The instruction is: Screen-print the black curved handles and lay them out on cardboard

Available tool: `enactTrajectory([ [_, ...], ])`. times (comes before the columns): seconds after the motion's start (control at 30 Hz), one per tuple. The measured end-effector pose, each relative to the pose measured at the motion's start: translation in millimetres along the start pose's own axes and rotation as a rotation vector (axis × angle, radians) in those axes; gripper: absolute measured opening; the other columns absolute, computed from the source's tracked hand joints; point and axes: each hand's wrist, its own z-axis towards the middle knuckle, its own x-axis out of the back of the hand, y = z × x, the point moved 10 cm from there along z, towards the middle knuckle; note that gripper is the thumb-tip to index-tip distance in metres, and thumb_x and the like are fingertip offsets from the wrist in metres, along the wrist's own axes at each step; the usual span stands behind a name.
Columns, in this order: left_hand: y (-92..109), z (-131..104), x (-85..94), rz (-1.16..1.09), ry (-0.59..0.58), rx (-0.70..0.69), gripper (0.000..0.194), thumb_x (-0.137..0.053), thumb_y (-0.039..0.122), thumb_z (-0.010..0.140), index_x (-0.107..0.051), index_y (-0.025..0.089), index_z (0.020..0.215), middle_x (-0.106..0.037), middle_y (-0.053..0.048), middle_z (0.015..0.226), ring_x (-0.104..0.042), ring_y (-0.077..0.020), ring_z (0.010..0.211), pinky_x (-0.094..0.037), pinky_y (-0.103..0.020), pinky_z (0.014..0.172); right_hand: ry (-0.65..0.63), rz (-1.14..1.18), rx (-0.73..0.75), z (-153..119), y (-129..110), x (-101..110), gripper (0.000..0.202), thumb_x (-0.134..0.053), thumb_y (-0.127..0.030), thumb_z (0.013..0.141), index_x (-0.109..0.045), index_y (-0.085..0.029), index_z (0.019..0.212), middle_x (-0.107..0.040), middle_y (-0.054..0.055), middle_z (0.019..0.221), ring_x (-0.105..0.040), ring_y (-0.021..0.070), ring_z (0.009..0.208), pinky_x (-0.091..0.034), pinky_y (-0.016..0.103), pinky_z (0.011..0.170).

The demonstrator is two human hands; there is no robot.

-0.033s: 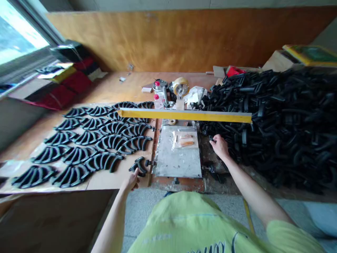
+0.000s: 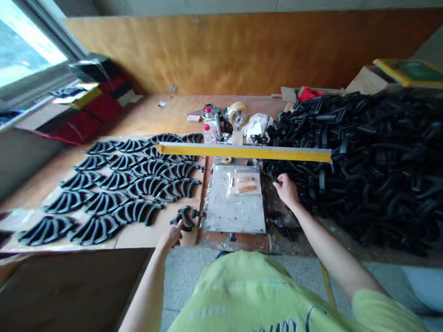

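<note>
My left hand (image 2: 173, 235) is at the front edge of the cardboard, its fingers curled and closed at the near end of a black curved part (image 2: 187, 216). That part lies with others in a small loose group just left of the metal plate (image 2: 228, 214). To the right of the plate, my right hand (image 2: 288, 191) pinches a small dark piece (image 2: 277, 181) by the near edge of the heap of black parts (image 2: 360, 152). Most of that piece is hidden by the fingers. Rows of black curved parts (image 2: 112, 180) lie fanned out on the left.
A yellow-edged bar (image 2: 242, 151) spans above the plate. Behind it stand red-capped bottles (image 2: 207, 128) and a roll of tape (image 2: 238, 114). A small bag with an orange strip (image 2: 245, 184) lies on the plate. Dark knobs (image 2: 231, 237) stick out at the plate's sides.
My right hand has shifted slightly left with its pinched piece. My left hand stays at the black curved part.
</note>
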Motion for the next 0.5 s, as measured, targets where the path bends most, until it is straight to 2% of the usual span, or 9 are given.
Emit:
enactTrajectory([
  [0.1,64,-11,32.7,-0.138,0.065,-0.213,0.058,-0.029,0.062,0.089,-0.05,0.017,0.058,-0.048,-0.002,0.039,-0.04,-0.0122,0.031,-0.029,-0.022,0.036,-0.111,0.06,0.322,6,-76,-33,0.025,-0.059,-0.015,0.084,-0.063,-0.02,0.109,-0.068,0.007,0.106,-0.061,0.0214,0.098,-0.045,0.035,0.088],
  [0.17,129,-38,63.5,-0.33,0.145,-0.467,0.054,-0.037,0.065,0.086,-0.059,0.016,0.075,-0.055,-0.001,0.048,-0.043,-0.0112,0.034,-0.03,-0.021,0.037,-0.202,0.032,0.506,1,-116,-57,0.023,-0.058,-0.013,0.085,-0.066,-0.021,0.105,-0.068,0.006,0.104,-0.059,0.0208,0.1,-0.044,0.035,0.091],
  [0.27,221,-97,106.0,-0.69,0.197,-0.802,0.052,-0.044,0.063,0.086,-0.061,0.017,0.103,-0.059,0.001,0.056,-0.046,-0.0092,0.039,-0.035,-0.019,0.04,-0.241,-0.058,0.604,-8,-146,-80,0.021,-0.054,-0.016,0.089,-0.07,-0.019,0.102,-0.067,0.007,0.099,-0.055,0.0219,0.098,-0.044,0.035,0.088],
  [0.33,266,-131,121.2,-0.891,0.154,-0.945,0.048,-0.043,0.06,0.088,-0.059,0.019,0.106,-0.06,0.002,0.057,-0.047,-0.009,0.039,-0.036,-0.019,0.041,-0.241,-0.123,0.607,-13,-153,-88,0.024,-0.048,-0.019,0.092,-0.07,-0.019,0.102,-0.065,0.009,0.095,-0.053,0.0228,0.097,-0.044,0.036,0.086],
  [0.4,294,-154,124.6,-0.996,0.089,-1.015,0.045,-0.04,0.056,0.09,-0.061,0.018,0.1,-0.059,0.001,0.056,-0.047,-0.0094,0.041,-0.037,-0.02,0.042,-0.247,-0.151,0.61,-17,-153,-88,0.028,-0.045,-0.018,0.093,-0.069,-0.019,0.108,-0.065,0.009,0.095,-0.052,0.0236,0.1,-0.043,0.037,0.088],
  [0.43,300,-160,123.6,-1.019,0.068,-1.029,0.045,-0.039,0.055,0.091,-0.062,0.017,0.097,-0.058,0.001,0.055,-0.047,-0.0095,0.041,-0.038,-0.02,0.042,-0.252,-0.146,0.613,-17,-149,-84,0.03,-0.045,-0.018,0.092,-0.067,-0.02,0.113,-0.065,0.009,0.1,-0.051,0.024,0.104,-0.042,0.038,0.091],
  [0.5,294,-167,119.3,-1.029,0.066,-1.032,0.048,-0.038,0.056,0.091,-0.064,0.016,0.097,-0.06,-0.001,0.058,-0.048,-0.0096,0.043,-0.039,-0.02,0.044,-0.231,-0.1,0.549,-9,-128,-68,0.034,-0.047,-0.018,0.091,-0.064,-0.022,0.12,-0.064,0.009,0.11,-0.05,0.025,0.111,-0.04,0.041,0.097],
])
